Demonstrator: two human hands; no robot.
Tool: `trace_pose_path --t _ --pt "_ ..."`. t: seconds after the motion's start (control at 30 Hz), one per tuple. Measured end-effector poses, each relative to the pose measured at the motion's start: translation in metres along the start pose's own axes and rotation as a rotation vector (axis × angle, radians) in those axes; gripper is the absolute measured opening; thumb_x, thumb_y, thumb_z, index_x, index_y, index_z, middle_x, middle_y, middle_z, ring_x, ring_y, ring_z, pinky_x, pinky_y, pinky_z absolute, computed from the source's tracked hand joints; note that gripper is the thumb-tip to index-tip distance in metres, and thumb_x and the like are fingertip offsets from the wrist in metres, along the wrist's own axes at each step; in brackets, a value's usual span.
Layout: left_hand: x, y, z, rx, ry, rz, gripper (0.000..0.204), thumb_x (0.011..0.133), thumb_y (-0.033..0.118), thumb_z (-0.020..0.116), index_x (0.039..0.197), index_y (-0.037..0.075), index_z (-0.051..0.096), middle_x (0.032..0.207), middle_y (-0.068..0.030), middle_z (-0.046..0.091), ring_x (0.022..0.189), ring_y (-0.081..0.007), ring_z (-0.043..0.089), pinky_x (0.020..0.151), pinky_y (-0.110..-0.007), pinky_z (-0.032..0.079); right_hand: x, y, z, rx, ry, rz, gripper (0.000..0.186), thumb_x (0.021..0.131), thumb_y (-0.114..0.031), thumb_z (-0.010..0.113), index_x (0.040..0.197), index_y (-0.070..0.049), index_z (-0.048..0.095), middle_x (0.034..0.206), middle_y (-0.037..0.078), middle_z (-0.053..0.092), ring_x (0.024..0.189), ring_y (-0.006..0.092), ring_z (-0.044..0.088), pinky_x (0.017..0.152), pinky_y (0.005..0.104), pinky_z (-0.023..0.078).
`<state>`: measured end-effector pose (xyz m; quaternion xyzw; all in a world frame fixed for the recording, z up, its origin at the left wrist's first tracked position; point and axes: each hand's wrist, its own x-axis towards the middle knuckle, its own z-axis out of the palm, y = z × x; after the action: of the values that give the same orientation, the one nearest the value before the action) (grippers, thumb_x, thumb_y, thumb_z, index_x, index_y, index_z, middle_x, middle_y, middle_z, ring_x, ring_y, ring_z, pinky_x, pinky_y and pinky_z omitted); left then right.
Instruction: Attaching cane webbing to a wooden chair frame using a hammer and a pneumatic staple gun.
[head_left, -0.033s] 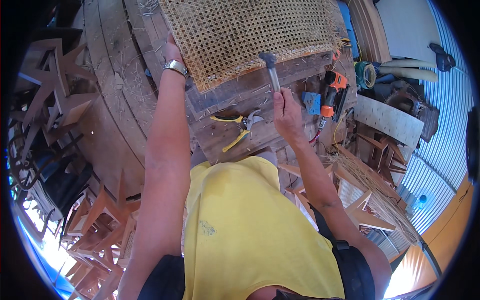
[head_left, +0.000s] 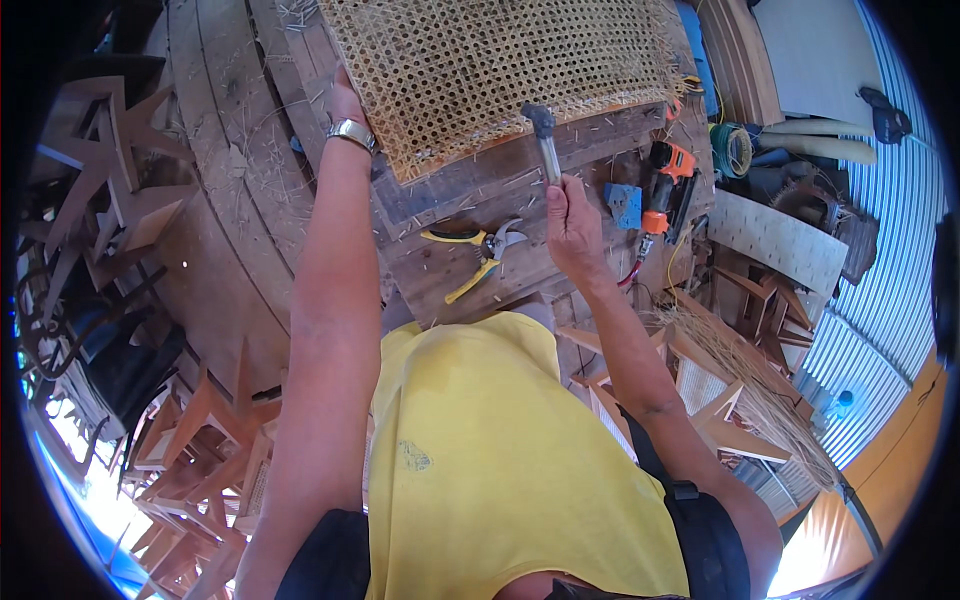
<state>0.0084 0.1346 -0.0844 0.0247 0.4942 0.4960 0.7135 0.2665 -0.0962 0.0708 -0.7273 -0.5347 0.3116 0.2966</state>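
A woven cane panel (head_left: 500, 70) with a honeycomb weave and frayed strands along its near edge lies on the wooden worktable (head_left: 420, 275). At its left edge, my left hand (head_left: 347, 103) is closed on the side, with the fingers mostly hidden by the panel. My right hand (head_left: 576, 225) is wrapped round the handle of a hammer (head_left: 549, 155). The dark hammer head is over the panel's near edge; whether it touches cannot be made out. Yellow-handled pruning shears (head_left: 487, 250) lie with their jaws apart, between my forearms.
Right of the hammer are a blue block (head_left: 623, 206) and an orange-and-black nail gun (head_left: 665, 185) with a hose. Cane scraps litter the table. Wooden chair frames (head_left: 215, 440) crowd the lower left, and a bundle of cane strips (head_left: 750, 390) lies at right.
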Motion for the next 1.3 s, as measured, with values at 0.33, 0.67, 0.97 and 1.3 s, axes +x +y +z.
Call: trace_pose_path --t 0.33,0.67,0.97,1.3 --pt "0.002 -0.001 -0.005 -0.011 -0.017 -0.029 0.056 0.09 0.054 0.05 0.114 0.007 0.065 0.106 -0.0095 0.07 0.088 -0.0275 0.067 0.078 -0.043 0.055 0.004 0.003 0.007 0.039 0.007 -0.071 0.028 0.103 -0.03 0.045 0.101 -0.004 0.054 0.066 0.016 0.051 0.055 0.0277 0.051 0.054 0.0369 0.042" --pt "-0.003 0.001 -0.001 -0.015 -0.036 -0.103 0.057 0.091 0.057 0.046 0.115 0.009 0.065 0.107 -0.0107 0.07 0.089 -0.0297 0.067 0.078 -0.046 0.055 0.002 -0.002 0.008 0.025 -0.021 -0.012 0.027 0.103 -0.028 0.042 0.094 -0.003 0.049 0.062 0.022 0.05 0.061 0.0461 0.051 0.056 0.0475 0.041" --pt "0.0 0.0 0.0 0.013 -0.036 -0.029 0.056 0.091 0.056 0.046 0.115 0.009 0.065 0.107 -0.0103 0.07 0.09 -0.0291 0.067 0.079 -0.045 0.055 0.01 -0.008 0.003 -0.029 -0.124 0.095 0.029 0.102 -0.031 0.042 0.095 -0.004 0.05 0.068 0.025 0.055 0.067 0.0481 0.055 0.059 0.0502 0.043" --pt "-0.004 -0.001 0.003 0.004 -0.002 -0.013 0.056 0.094 0.055 0.043 0.116 0.008 0.064 0.106 -0.0089 0.07 0.09 -0.0271 0.067 0.079 -0.042 0.055 0.008 -0.015 0.01 -0.059 -0.109 0.122 0.03 0.103 -0.03 0.04 0.094 -0.003 0.05 0.07 0.026 0.057 0.069 0.0479 0.057 0.059 0.0524 0.041"
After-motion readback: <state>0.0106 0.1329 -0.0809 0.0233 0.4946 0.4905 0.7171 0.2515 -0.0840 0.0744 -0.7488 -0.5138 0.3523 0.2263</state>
